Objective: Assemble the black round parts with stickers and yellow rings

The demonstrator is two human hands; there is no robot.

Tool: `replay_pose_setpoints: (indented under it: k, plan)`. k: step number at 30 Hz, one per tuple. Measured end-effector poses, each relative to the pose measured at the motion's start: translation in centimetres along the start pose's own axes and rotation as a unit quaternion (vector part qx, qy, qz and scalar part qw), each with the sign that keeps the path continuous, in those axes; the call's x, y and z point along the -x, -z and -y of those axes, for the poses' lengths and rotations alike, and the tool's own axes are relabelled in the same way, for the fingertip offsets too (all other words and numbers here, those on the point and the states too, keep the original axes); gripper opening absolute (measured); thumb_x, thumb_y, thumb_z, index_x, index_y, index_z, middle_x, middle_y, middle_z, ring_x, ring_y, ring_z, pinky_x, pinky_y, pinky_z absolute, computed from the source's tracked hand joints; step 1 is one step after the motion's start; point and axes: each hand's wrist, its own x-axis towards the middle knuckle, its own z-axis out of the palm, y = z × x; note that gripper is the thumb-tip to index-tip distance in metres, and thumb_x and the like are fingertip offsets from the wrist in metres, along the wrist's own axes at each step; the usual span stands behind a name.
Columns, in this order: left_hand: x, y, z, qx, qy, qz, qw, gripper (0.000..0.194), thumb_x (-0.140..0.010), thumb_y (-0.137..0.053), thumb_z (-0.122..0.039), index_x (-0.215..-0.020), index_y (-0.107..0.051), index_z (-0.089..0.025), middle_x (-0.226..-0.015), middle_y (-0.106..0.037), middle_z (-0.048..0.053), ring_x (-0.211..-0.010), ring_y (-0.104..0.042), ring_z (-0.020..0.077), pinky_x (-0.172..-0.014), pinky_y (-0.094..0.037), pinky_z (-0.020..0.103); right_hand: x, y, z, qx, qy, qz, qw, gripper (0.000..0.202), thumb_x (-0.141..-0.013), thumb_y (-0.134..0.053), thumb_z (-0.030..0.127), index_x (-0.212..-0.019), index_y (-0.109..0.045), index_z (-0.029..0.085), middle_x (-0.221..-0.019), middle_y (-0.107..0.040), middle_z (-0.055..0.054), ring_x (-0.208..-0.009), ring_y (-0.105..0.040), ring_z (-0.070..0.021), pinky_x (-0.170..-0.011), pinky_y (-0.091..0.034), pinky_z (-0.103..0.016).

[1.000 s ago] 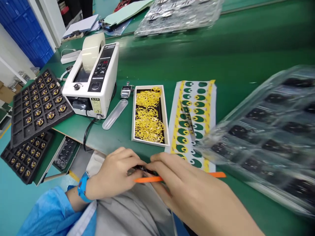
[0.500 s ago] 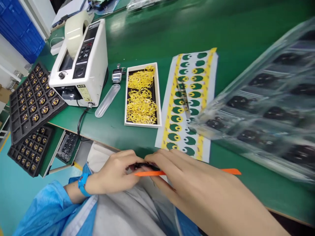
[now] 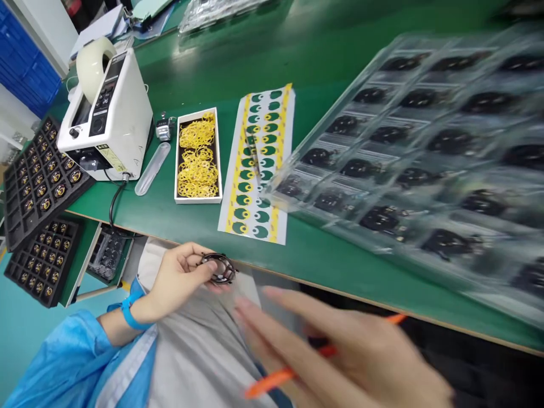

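Note:
Beyond the table's front edge, my left hand pinches a round black ring-shaped part by its left side. To the right of it, my right hand, smeared by motion, has an orange stick-like tool lodged across its fingers. The two hands are apart. On the table lies a white sheet with yellow strips, with tweezers resting on it. Left of the sheet is a white box of thin yellow pieces.
A large clear tray with black parts covers the right side. A white tape dispenser, metal counter and clear plastic strip stand left. Black foam trays hold round parts at the far left.
My right hand has drawn away from the black part, down and to the right, with the orange tool. My left hand has kept the part. The view has shifted to the right.

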Motion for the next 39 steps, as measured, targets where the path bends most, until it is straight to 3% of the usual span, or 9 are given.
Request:
replay_pose_setpoints:
  k: [3,7,11,20,25,31,39]
  plan:
    - [0.4,-0.6,-0.8,0.015,-0.018,-0.007,1.000,0.053,-0.060,-0.090,-0.057,-0.078,-0.064,-0.014,-0.065,-0.071,0.000,-0.053,-0.065,0.0113,-0.057,-0.058,0.023,-0.6,-1.7,-0.1,0.089,0.122,-0.038,0.988,0.019,-0.095,-0.060,0.007,-0.097,-0.072,0.022,-0.094,-0.076,-0.005,-0.059,-0.060,-0.0134,-0.055,-0.044,-0.030]
    - [0.6,-0.8,-1.4,0.030,-0.027,0.005,0.999,0.055,-0.059,-0.090,-0.057,-0.083,-0.067,-0.014,-0.059,-0.063,-0.004,-0.055,-0.062,0.0097,-0.057,-0.059,0.022,-2.0,-3.1,-1.3,0.111,0.086,-0.043,0.989,0.014,-0.097,-0.059,0.010,-0.101,-0.066,0.021,-0.093,-0.076,-0.008,-0.056,-0.060,-0.0139,-0.053,-0.046,-0.029]
    - [0.8,-0.6,-1.2,0.012,-0.057,-0.009,0.998,0.054,-0.068,-0.086,-0.054,-0.103,-0.073,-0.014,-0.053,-0.052,-0.007,-0.054,-0.054,0.0089,-0.063,-0.063,0.027,-2.8,-3.6,-1.9,0.060,0.075,-0.042,0.995,0.015,-0.095,-0.061,0.007,-0.102,-0.064,0.020,-0.087,-0.076,-0.007,-0.066,-0.068,-0.0177,-0.060,-0.053,-0.030]
    - [1.5,-0.6,-0.8,-0.085,-0.096,-0.058,0.990,0.031,-0.081,-0.074,-0.034,-0.104,-0.077,-0.014,-0.066,-0.071,0.001,-0.056,-0.068,0.0153,-0.058,-0.064,0.028,-2.6,-4.5,-2.3,0.076,0.118,-0.035,0.990,0.008,-0.099,-0.058,0.013,-0.101,-0.062,0.020,-0.085,-0.076,-0.009,-0.060,-0.066,-0.0186,-0.055,-0.050,-0.032]
    - [1.7,-1.2,-0.2,-0.116,-0.095,-0.063,0.987,0.032,-0.081,-0.072,-0.033,-0.107,-0.078,-0.014,-0.068,-0.074,0.002,-0.059,-0.069,0.0160,-0.059,-0.064,0.027,-1.7,-3.5,-2.7,0.064,0.103,-0.018,0.992,0.008,-0.100,-0.057,0.017,-0.102,-0.062,0.022,-0.088,-0.076,-0.007,-0.063,-0.067,-0.0199,-0.057,-0.051,-0.033]
    - [2.2,-1.8,0.2,-0.169,-0.157,-0.043,0.972,0.031,-0.086,-0.064,-0.026,-0.109,-0.078,-0.012,-0.085,-0.080,0.008,-0.065,-0.075,0.0173,-0.062,-0.065,0.023,-1.7,-2.0,-2.6,0.080,0.140,0.000,0.987,0.010,-0.098,-0.058,0.011,-0.104,-0.064,0.017,-0.087,-0.077,-0.012,-0.062,-0.066,-0.0200,-0.055,-0.051,-0.032]
    - [2.2,-0.9,-0.5,-0.208,-0.223,-0.066,0.950,0.030,-0.088,-0.061,-0.022,-0.109,-0.077,-0.008,-0.092,-0.081,0.013,-0.066,-0.078,0.0195,-0.054,-0.062,0.017,-3.0,-3.5,-2.1,0.071,0.159,-0.043,0.984,0.010,-0.093,-0.065,0.005,-0.100,-0.065,0.013,-0.078,-0.076,-0.013,-0.056,-0.064,-0.0173,-0.050,-0.049,-0.028]
